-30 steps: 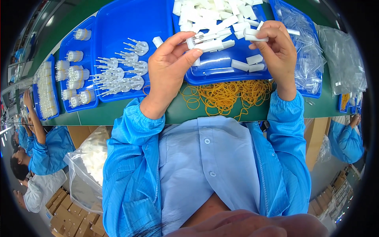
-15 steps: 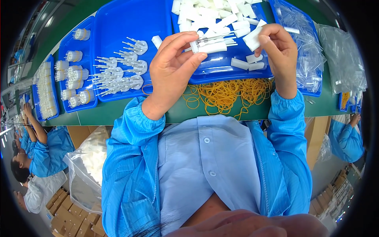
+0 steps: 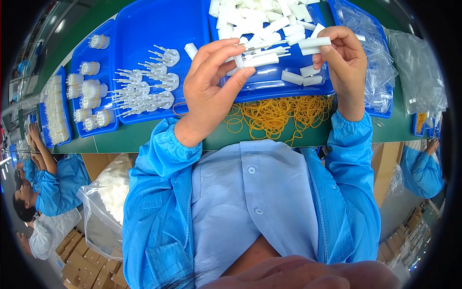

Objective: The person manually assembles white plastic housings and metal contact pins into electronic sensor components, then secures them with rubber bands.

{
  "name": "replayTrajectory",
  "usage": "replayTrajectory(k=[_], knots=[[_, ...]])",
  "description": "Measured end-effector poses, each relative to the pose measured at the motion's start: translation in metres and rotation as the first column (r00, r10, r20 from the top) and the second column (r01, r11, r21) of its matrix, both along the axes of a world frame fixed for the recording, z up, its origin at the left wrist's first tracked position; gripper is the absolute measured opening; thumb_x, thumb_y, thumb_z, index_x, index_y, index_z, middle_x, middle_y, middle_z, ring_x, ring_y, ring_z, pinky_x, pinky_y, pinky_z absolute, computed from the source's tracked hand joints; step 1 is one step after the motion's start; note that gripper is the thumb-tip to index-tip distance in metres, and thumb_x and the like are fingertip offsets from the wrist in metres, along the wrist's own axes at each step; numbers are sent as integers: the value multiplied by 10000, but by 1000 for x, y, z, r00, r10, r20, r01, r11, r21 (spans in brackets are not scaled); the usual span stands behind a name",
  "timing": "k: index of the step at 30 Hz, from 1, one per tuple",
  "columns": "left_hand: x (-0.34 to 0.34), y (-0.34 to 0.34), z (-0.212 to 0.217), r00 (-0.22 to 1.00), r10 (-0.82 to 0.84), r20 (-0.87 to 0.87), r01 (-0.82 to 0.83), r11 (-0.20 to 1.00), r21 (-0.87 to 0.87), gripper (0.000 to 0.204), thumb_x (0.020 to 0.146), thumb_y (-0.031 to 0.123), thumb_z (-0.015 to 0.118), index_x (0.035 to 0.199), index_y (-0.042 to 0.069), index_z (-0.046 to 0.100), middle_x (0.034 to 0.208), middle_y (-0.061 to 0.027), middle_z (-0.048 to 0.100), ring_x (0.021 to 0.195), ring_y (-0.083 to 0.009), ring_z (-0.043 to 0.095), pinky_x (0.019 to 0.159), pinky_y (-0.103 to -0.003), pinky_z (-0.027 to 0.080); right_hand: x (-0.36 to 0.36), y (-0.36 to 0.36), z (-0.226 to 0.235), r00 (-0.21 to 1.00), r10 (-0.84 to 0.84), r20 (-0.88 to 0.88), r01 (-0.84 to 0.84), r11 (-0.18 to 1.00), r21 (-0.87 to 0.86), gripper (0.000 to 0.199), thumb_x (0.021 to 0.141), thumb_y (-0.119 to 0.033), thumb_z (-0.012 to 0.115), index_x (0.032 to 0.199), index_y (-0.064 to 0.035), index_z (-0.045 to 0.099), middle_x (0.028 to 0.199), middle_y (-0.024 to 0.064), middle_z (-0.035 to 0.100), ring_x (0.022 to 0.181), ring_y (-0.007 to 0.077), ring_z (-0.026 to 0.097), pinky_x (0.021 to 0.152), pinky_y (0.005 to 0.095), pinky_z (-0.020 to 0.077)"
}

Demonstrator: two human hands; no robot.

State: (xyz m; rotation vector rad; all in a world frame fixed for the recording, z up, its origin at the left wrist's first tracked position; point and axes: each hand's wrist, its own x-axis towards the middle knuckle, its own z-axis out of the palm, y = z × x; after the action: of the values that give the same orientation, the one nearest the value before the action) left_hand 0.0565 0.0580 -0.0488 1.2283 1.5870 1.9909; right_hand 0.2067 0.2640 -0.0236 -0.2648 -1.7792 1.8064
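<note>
We take the blue parts tray (image 3: pixel 288 93) as landmark. Over its near left part, the left hand (image 3: pixel 208 86) holds a pin holder (image 3: pixel 239 61) by its disc end, thumb and fingers closed on it, with the pins (image 3: pixel 284 55) directed rightward. A fitted sleeve (image 3: pixel 262 59), white, appears seated along one pin, next to the disc. Over the tray's right side, the right hand (image 3: pixel 347 67) has thumb and fingertips pinched on a white sleeve (image 3: pixel 314 42); we cannot tell whether a second piece sits beneath it in the same grip. The held sleeve is apart from the pin tips.

We judge the step in hand to be adding sleeves to the pins, with bare pins remaining. In our view the next move calls for lining the sleeve's end up with a bare pin and sliding it on while the disc is kept steady.

Against the frame half a second ago, we note that the right hand's piece, slanted there, now lies nearly level. The left hand sits slightly further right. The loose pieces (image 3: pixel 302 78) at the tray's near side are unchanged.
</note>
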Motion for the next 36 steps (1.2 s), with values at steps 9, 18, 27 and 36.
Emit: replayTrajectory(k=[9, 18, 27, 36], knots=[[2, -1, -1, 986, -6, -167, 1, 1000, -27, 378, 786, -128, 652, 1138, -35, 551, 1236, -170, 485, 1116, -252, 559, 904, -356, 550, -7, -21, 0, 999, -32, 21, 31, 999, 36, 208, 889, -10, 566, 1097, -13, 579, 907, 106, 640, 767, 156, 666, 625, 254, 555], [2, -2, -2, 989, -23, -144, 19, 999, -30, 390, 773, -140, 656, 1133, -32, 551, 1245, -173, 485, 1114, -264, 565, 907, -361, 548, -7, -20, 4, 999, -32, 42, 36, 994, -106, 177, 869, -15, 593, 1046, -2, 601, 834, 79, 637, 681, 103, 618, 539, 212, 487], [2, -2, -1, 995, -42, -88, 42, 999, -8, 406, 780, -143, 647, 1159, -44, 540, 1253, -175, 486, 1129, -268, 561, 924, -365, 539, -3, -18, 4, 1000, -10, 8, 10, 1000, 5, 172, 854, -11, 619, 1026, -4, 612, 865, 75, 634, 709, 96, 625, 582, 211, 511], [3, -1, -1, 998, -44, -55, 42, 999, -22, 429, 780, -140, 650, 1187, -53, 546, 1260, -162, 486, 1098, -252, 580, 916, -339, 542, 1, -24, 7, 997, -68, -21, 70, 992, 102, 164, 841, 1, 635, 1004, 3, 618, 858, 70, 633, 714, 102, 624, 589, 210, 512]])
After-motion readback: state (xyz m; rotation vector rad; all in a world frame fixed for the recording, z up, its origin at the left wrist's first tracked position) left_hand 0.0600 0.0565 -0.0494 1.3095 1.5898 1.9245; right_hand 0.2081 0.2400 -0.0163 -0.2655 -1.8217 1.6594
